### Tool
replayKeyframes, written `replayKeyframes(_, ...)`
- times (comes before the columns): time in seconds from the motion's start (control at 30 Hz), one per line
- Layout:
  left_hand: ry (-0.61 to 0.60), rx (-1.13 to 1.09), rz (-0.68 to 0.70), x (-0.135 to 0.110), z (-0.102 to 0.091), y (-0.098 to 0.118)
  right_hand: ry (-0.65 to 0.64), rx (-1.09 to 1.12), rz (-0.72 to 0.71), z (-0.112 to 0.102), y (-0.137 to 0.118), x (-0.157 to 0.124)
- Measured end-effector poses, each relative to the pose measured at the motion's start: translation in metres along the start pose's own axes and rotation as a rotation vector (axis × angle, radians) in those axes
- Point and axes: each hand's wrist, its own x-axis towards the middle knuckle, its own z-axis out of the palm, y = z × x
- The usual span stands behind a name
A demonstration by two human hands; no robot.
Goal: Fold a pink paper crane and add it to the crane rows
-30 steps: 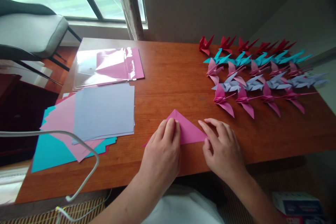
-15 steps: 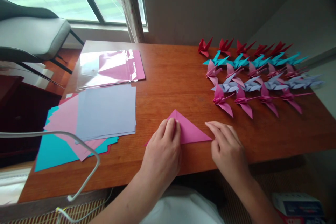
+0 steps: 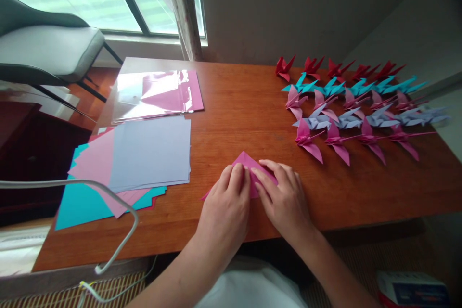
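Observation:
A sheet of pink origami paper [image 3: 246, 158], folded into a triangle, lies on the table in front of me with its peak pointing away. My left hand [image 3: 227, 197] has its fingers drawn together and pressed down on the left half, covering much of it. Over the right half rests my right hand [image 3: 283, 195], fingers apart and stretched across the paper, with the index fingertip near the left fingers. The paper's left corner shows past my left hand; the right corner is hidden beneath the right one.
Rows of folded paper cranes [image 3: 337, 140] in red, turquoise, pink and lavender fill the table's right side. At left lie fanned coloured sheets [image 3: 151, 154] and a clear packet of pink paper [image 3: 195, 91]. A white cable-like arm [image 3: 119, 197] crosses the left front edge.
My right hand has moved left from beside the paper's right corner onto its right half, fingers now spread. The left hand keeps its place on the paper. The view has shifted slightly.

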Motion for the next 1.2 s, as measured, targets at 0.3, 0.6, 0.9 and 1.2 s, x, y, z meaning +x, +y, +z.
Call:
replayKeyframes(0.3,-0.012,-0.044,0.036,-0.022,0.003,-0.025,0.018,0.020,0.014,0.001,0.002,-0.002)
replayKeyframes(0.6,0.091,0.000,-0.091,-0.065,-0.002,-0.054,0.003,0.007,0.018,0.001,0.002,-0.002)
replayKeyframes(0.9,0.090,-0.102,0.079,-0.052,0.008,0.006,-0.008,-0.046,-0.010,0.001,-0.004,-0.001)
replayKeyframes(1.2,0.081,-0.051,0.084,-0.055,0.019,0.010,0.043,-0.183,0.086,-0.011,0.033,-0.026)
